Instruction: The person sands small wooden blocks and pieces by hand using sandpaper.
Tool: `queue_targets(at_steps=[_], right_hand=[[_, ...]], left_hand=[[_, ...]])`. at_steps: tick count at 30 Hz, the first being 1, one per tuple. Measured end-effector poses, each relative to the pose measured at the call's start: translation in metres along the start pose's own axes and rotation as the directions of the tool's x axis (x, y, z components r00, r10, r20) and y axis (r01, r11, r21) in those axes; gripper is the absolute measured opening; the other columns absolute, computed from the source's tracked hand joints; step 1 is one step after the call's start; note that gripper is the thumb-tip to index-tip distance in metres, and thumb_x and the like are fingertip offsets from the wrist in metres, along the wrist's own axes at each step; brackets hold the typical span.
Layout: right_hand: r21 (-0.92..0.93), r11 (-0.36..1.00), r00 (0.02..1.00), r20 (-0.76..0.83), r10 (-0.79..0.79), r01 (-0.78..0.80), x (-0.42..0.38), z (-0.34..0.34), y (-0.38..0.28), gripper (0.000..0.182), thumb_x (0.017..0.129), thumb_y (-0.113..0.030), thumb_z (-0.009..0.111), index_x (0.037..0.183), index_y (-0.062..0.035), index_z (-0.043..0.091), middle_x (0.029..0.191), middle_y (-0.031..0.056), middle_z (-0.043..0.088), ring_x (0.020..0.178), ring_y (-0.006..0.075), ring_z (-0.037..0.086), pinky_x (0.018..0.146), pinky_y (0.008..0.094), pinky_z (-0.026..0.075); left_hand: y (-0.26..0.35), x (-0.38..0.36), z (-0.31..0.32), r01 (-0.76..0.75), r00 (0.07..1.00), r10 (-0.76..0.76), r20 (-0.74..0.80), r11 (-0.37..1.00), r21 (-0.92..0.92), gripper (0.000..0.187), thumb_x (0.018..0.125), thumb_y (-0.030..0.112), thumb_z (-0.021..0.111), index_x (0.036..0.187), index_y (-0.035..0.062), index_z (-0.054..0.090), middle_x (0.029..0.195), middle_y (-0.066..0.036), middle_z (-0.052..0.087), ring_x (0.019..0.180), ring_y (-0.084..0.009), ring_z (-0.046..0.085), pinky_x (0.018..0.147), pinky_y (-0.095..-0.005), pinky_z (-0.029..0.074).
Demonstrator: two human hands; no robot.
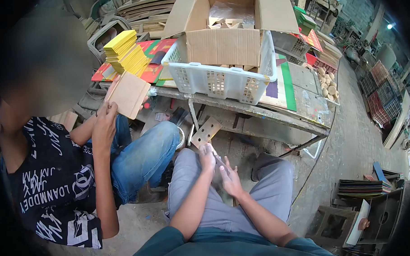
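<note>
My left hand (207, 157) is closed on the lower end of a small wooden board (207, 130) with several round dark holes, held tilted above my knees. Close beside it, my right hand (231, 177) has its fingers pointing up toward the board. A thin greyish piece (219, 162), which looks like folded sandpaper, lies along those fingers; its details are too small to make out. Both my hands look dusty.
To my left a seated person (57, 178) holds a square wooden board (128, 95). Ahead, a workbench (311, 124) bears a white plastic crate (212, 80) with a cardboard box (222, 48), and a stack of yellow boards (125, 54). Round wooden pieces (328, 85) sit at right.
</note>
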State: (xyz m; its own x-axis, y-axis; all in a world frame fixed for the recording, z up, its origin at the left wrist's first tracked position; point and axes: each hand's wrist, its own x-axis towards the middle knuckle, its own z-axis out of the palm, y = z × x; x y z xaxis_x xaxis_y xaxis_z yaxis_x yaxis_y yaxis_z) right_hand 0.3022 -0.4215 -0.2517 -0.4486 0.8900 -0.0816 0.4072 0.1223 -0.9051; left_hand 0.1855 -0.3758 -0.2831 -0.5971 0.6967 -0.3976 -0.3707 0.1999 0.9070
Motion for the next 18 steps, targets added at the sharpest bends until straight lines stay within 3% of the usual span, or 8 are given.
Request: queue_targets(at_steps=[2, 5, 7, 10, 13, 15, 17, 18], right_hand=[[0.004, 1.000, 0.999, 0.042, 0.003, -0.003, 0.008, -0.004, 0.008, 0.046, 0.100, -0.036, 0.028, 0.140, -0.0160, 0.040, 0.144, 0.0182, 0.037, 0.140, 0.0348, 0.018, 0.108, 0.0615, 0.000], [0.050, 0.999, 0.997, 0.080, 0.013, -0.017, 0.026, -0.015, 0.012, 0.047, 0.100, -0.038, 0.028, 0.140, -0.0188, 0.040, 0.145, 0.0132, 0.037, 0.141, 0.0336, 0.018, 0.108, 0.0615, 0.001], [0.023, 1.000, 0.999, 0.047, 0.020, -0.021, 0.025, -0.015, 0.012, 0.046, 0.100, -0.037, 0.029, 0.141, -0.0194, 0.040, 0.145, 0.0131, 0.037, 0.141, 0.0331, 0.019, 0.109, 0.0609, 0.001], [0.037, 0.999, 0.996, 0.093, 0.010, -0.013, 0.007, -0.005, 0.009, 0.046, 0.100, -0.038, 0.029, 0.141, -0.0195, 0.040, 0.145, 0.0134, 0.037, 0.140, 0.0334, 0.019, 0.108, 0.0612, 0.001], [0.039, 0.999, 0.998, 0.061, 0.003, -0.006, 0.007, -0.003, 0.011, 0.047, 0.099, -0.039, 0.028, 0.140, -0.0189, 0.041, 0.145, 0.0135, 0.037, 0.140, 0.0336, 0.020, 0.108, 0.0616, 0.001], [0.160, 0.986, 0.998, 0.037, 0.042, -0.048, 0.023, -0.013, 0.020, 0.048, 0.099, -0.041, 0.028, 0.140, -0.0187, 0.042, 0.145, 0.0174, 0.034, 0.140, 0.0349, 0.020, 0.108, 0.0611, 0.002], [0.090, 0.993, 0.990, 0.125, 0.060, -0.072, 0.028, -0.023, 0.027, 0.049, 0.099, -0.042, 0.029, 0.140, -0.0184, 0.042, 0.146, 0.0177, 0.033, 0.139, 0.0358, 0.020, 0.108, 0.0611, 0.002], [0.095, 0.993, 0.992, 0.115, 0.059, -0.071, 0.026, -0.020, 0.027, 0.049, 0.099, -0.042, 0.029, 0.140, -0.0184, 0.042, 0.146, 0.0177, 0.033, 0.139, 0.0358, 0.020, 0.108, 0.0611, 0.002]], left_hand=[[0.006, -0.005, -0.001, 0.041, 0.998, -0.043, -0.039, 0.998, -0.040, 0.023, 0.098, 0.029, 0.046, 0.091, 0.0071, 0.052, 0.076, -0.002, 0.051, 0.072, -0.0129, 0.052, 0.067, -0.0302, 0.046], [-0.010, -0.030, 0.006, 0.129, 0.992, -0.128, -0.023, 0.991, 0.040, 0.028, 0.098, 0.032, 0.046, 0.099, 0.0071, 0.058, 0.089, -0.004, 0.058, 0.082, -0.0132, 0.057, 0.074, -0.0283, 0.046], [-0.021, -0.023, 0.007, 0.072, 0.997, -0.071, -0.036, 0.997, 0.015, 0.029, 0.098, 0.033, 0.045, 0.095, 0.0063, 0.057, 0.089, -0.005, 0.057, 0.080, -0.0126, 0.055, 0.075, -0.0285, 0.046], [-0.007, 0.003, 0.000, 0.095, 0.992, -0.107, -0.060, 0.980, -0.173, 0.028, 0.100, 0.032, 0.042, 0.091, 0.0084, 0.054, 0.078, -0.003, 0.051, 0.068, -0.0124, 0.051, 0.062, -0.0303, 0.046], [-0.006, -0.009, 0.001, -0.087, 0.994, 0.085, -0.075, 0.996, -0.028, 0.030, 0.099, 0.028, 0.042, 0.083, 0.0041, 0.049, 0.073, -0.003, 0.052, 0.065, -0.0127, 0.050, 0.061, -0.0291, 0.043], [-0.038, -0.027, 0.005, -0.001, 1.000, 0.006, -0.023, 0.973, 0.231, 0.037, 0.100, 0.031, 0.037, 0.111, 0.0004, 0.053, 0.108, -0.014, 0.057, 0.105, -0.0223, 0.053, 0.091, -0.0368, 0.041], [-0.061, -0.030, 0.007, 0.124, 0.988, -0.126, 0.085, 0.992, 0.024, 0.038, 0.100, 0.030, 0.036, 0.120, 0.0011, 0.050, 0.117, -0.016, 0.056, 0.112, -0.0241, 0.052, 0.094, -0.0361, 0.040], [-0.060, -0.022, 0.008, 0.128, 0.991, -0.129, 0.031, 0.991, 0.028, 0.038, 0.100, 0.031, 0.035, 0.116, 0.0007, 0.050, 0.115, -0.016, 0.056, 0.109, -0.0253, 0.053, 0.093, -0.0375, 0.041]])
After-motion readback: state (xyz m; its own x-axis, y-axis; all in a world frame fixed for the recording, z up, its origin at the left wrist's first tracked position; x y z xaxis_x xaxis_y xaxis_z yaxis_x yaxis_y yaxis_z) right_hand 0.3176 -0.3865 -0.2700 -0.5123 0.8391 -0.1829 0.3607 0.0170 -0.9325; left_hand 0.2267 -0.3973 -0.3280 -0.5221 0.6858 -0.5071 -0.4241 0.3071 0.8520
